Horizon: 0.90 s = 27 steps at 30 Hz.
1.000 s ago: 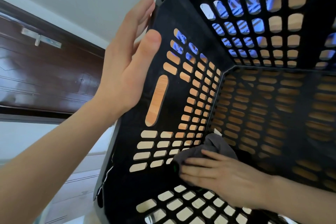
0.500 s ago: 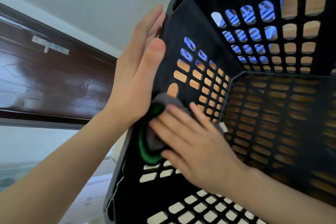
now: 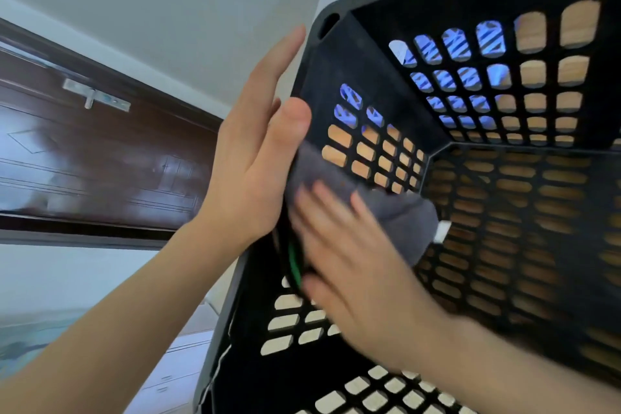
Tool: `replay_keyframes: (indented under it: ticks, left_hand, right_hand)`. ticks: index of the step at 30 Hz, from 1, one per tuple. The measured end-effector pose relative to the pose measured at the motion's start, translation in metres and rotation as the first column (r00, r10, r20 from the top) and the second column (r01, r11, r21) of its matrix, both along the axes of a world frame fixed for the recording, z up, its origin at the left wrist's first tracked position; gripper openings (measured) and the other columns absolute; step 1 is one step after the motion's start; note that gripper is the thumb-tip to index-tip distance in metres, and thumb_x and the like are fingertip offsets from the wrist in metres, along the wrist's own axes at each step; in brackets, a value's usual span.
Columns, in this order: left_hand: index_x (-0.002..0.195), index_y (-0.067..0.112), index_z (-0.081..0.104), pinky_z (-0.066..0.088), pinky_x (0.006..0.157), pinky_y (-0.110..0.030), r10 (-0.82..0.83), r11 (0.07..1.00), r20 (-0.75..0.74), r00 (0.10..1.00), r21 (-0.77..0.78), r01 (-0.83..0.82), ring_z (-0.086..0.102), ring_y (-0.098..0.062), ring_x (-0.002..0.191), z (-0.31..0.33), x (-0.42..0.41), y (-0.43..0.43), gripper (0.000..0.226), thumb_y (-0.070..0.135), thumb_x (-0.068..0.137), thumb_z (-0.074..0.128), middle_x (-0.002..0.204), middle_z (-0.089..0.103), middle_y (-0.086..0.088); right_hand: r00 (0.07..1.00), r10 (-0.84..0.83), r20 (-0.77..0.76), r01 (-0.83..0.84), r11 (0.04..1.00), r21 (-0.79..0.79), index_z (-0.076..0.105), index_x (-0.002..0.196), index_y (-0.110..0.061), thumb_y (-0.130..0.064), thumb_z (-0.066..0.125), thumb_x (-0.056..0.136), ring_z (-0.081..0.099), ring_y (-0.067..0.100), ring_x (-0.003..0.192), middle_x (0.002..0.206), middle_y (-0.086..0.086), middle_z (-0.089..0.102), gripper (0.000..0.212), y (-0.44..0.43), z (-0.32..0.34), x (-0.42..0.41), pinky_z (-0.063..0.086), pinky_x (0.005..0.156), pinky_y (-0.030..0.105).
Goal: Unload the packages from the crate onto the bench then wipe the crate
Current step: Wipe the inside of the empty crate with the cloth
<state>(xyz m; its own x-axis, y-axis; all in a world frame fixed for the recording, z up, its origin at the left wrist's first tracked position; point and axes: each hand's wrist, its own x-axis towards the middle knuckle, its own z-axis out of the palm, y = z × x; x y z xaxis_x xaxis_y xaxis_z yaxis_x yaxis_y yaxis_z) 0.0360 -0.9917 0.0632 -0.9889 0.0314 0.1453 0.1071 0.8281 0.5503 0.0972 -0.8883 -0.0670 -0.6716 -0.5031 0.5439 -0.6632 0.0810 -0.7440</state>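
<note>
Head view.
- Crate [image 3: 363, 54]: black, slotted, tipped with its open side to the camera, no packages inside.
- Left hand [image 3: 255, 161]: clasps the crate's left wall at the rim, fingers straight along the outside, thumb inside.
- Right hand [image 3: 356, 265]: blurred, fingers spread flat, pressing the cloth.
- Cloth [image 3: 396, 212]: grey, green-edged, against the left inner wall.
- Door [image 3: 100, 161]: dark brown, far left.

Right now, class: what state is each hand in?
Left hand: pinches the crate wall, thumb inside, fingers outside.
Right hand: open, flat fingers pressing the cloth on the crate.
</note>
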Motion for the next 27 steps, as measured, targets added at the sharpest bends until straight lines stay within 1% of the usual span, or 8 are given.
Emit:
replay_keyframes:
  ticks: [5, 10, 16, 20, 23, 25, 26, 27]
  left_hand:
    - [0.147, 0.029, 0.037, 0.038, 0.105, -0.054, 0.036, 0.999, 0.040, 0.999, 0.016, -0.037, 0.042, 0.002, 0.104, 0.003, 0.001, 0.001, 0.064, 0.063, 0.093, 0.039, 0.109, 0.046, 0.024]
    - [0.148, 0.019, 0.035, 0.036, 0.112, -0.045, 0.015, 1.000, 0.033, 0.999, 0.013, -0.016, 0.044, 0.005, 0.121, 0.002, 0.000, 0.002, 0.061, 0.046, 0.094, 0.033, 0.134, 0.050, 0.022]
    - [0.150, 0.011, 0.032, 0.040, 0.099, -0.023, -0.052, 0.998, 0.018, 0.998, -0.029, 0.052, 0.044, 0.009, 0.103, 0.001, 0.001, 0.003, 0.071, 0.058, 0.096, 0.036, 0.135, 0.050, 0.027]
    - [0.150, 0.008, 0.032, 0.038, 0.109, -0.033, -0.053, 0.999, 0.016, 0.998, -0.001, 0.053, 0.045, 0.005, 0.124, 0.001, 0.001, 0.004, 0.071, 0.056, 0.097, 0.036, 0.152, 0.041, 0.003]
    - [0.148, 0.011, 0.034, 0.034, 0.113, -0.048, -0.035, 0.999, 0.017, 0.999, -0.009, 0.035, 0.037, -0.006, 0.140, 0.002, 0.000, 0.005, 0.065, 0.052, 0.098, 0.035, 0.152, 0.041, 0.003]
    - [0.148, 0.016, 0.035, 0.035, 0.113, -0.046, -0.013, 1.000, 0.017, 1.000, -0.007, 0.013, 0.039, -0.004, 0.138, 0.002, 0.001, 0.005, 0.059, 0.045, 0.096, 0.033, 0.152, 0.041, 0.006]
    - [0.147, 0.017, 0.034, 0.035, 0.113, -0.045, -0.008, 1.000, 0.019, 1.000, -0.015, 0.009, 0.038, -0.004, 0.139, 0.003, 0.001, 0.006, 0.059, 0.044, 0.096, 0.031, 0.152, 0.041, 0.006]
    - [0.148, 0.017, 0.034, 0.034, 0.114, -0.045, -0.010, 1.000, 0.021, 1.000, -0.016, 0.010, 0.037, -0.005, 0.140, 0.002, 0.001, 0.005, 0.058, 0.044, 0.096, 0.031, 0.152, 0.041, 0.006]
  right_hand:
    - [0.979, 0.063, -0.195, -0.044, 0.994, 0.101, 0.019, 0.151, -0.026, -0.045, 0.031, 0.101, 0.013, 0.016, 0.147, 0.158, -0.009, 0.020, 0.055, 0.005, -0.020, 0.032, 0.015, 0.118, 0.043]
    - [0.991, -0.081, -0.106, 0.082, 0.997, 0.011, 0.017, 0.149, -0.022, -0.039, 0.029, 0.102, 0.012, 0.015, 0.147, 0.155, -0.008, 0.020, 0.051, 0.004, -0.004, -0.022, 0.009, 0.120, 0.043]
    - [0.947, -0.244, 0.209, 0.249, 0.969, 0.005, 0.014, 0.152, -0.021, -0.035, 0.031, 0.101, 0.002, 0.008, 0.146, 0.160, -0.003, 0.013, 0.055, 0.009, 0.009, -0.084, 0.002, 0.120, 0.037]
    - [0.940, -0.086, 0.329, 0.135, 0.982, -0.130, 0.009, 0.151, -0.026, -0.035, 0.029, 0.100, -0.003, 0.004, 0.147, 0.160, -0.010, 0.006, 0.055, 0.005, 0.017, -0.057, 0.005, 0.120, 0.044]
    - [0.990, 0.055, 0.128, -0.035, 0.988, -0.149, 0.014, 0.152, -0.025, -0.042, 0.022, 0.102, 0.006, 0.011, 0.148, 0.159, -0.007, 0.014, 0.054, 0.005, -0.003, 0.007, 0.008, 0.118, 0.043]
    - [0.987, 0.113, -0.117, -0.114, 0.993, -0.007, 0.017, 0.150, -0.023, -0.043, 0.015, 0.102, 0.011, 0.016, 0.147, 0.159, -0.004, 0.016, 0.052, -0.002, -0.031, 0.041, 0.011, 0.118, 0.042]
    - [0.943, 0.255, -0.212, -0.253, 0.967, 0.038, 0.017, 0.150, -0.021, -0.042, 0.016, 0.103, 0.013, 0.018, 0.147, 0.159, -0.001, 0.016, 0.052, -0.008, -0.039, 0.044, 0.012, 0.118, 0.040]
    - [0.901, 0.342, -0.266, -0.386, 0.913, -0.132, 0.018, 0.149, -0.017, -0.039, 0.021, 0.102, 0.018, 0.019, 0.145, 0.159, 0.003, 0.018, 0.052, -0.007, -0.040, 0.041, 0.016, 0.118, 0.037]
